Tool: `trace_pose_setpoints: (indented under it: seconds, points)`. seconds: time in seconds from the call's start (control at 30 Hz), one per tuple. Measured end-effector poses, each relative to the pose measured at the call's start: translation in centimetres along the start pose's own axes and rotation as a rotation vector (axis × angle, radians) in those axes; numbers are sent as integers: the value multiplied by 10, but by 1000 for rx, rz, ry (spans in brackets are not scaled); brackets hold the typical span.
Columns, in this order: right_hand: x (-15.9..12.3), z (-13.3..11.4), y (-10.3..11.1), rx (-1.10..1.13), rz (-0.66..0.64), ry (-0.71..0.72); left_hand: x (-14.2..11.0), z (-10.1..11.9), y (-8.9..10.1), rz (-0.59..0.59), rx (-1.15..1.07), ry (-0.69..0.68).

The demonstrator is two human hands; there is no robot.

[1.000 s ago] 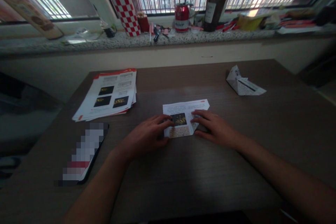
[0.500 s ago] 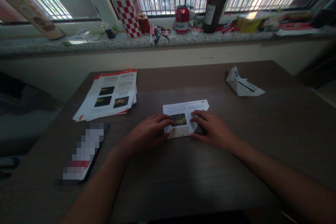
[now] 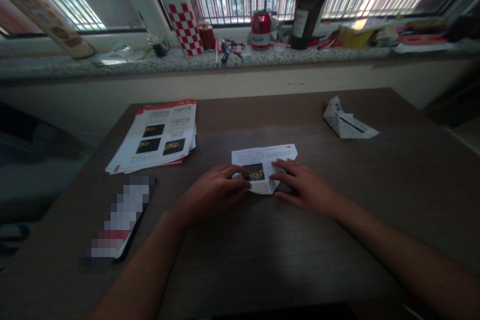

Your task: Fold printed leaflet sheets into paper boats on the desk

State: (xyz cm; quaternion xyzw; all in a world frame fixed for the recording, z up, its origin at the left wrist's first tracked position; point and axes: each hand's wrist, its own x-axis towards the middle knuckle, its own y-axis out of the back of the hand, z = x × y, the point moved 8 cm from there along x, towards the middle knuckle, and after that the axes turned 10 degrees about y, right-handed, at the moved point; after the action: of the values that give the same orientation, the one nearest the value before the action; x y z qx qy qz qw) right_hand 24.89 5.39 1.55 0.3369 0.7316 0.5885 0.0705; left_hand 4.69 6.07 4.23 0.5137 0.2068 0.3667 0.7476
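A partly folded sheet of printed paper (image 3: pixel 283 151) lies on the table in front of me, a small dark photo printed on its face. My left hand (image 3: pixel 215 187) is at its near left corner, fingers over the edge and thumb close to them, gripping the paper there. The near edge bows slightly by that thumb. On the right side of the sheet, my right hand (image 3: pixel 305 185) rests its spread fingertips on the surface, with the thumb apart at the near edge. The underside of the paper is hidden.
A stack of printed sheets (image 3: pixel 172 117) sits at the back left of the brown table (image 3: pixel 240 260). Nearer stands a blurred-out phone (image 3: pixel 123 215), lying flat. A folded paper shape (image 3: pixel 348 122) is at the back right. The windowsill holds a checkered bottle (image 3: pixel 185 27) and a red can (image 3: pixel 260 30).
The left thumb has moved onto the near edge of the paper, which now curves. The right fingers have shifted slightly left, and the right thumb has come away from the edge a little.
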Motion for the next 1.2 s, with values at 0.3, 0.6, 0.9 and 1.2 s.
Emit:
trace_pose_setpoints:
  seconds: [0.3, 0.6, 0.9, 1.2]
  points:
    - [0, -9, -1, 44, -34, 139, 8, -6, -6, 134, -175, 55]
    - [0, -9, -5, 123, -78, 121, 25, -4, -14, 284, -219, 142]
    - [-1, -16, -7, 45, -79, 187, 33, -8, -23, 305, -193, 214]
    - [0, -17, -7, 11, -91, 199, 24, 15, -12, 295, 95, 45]
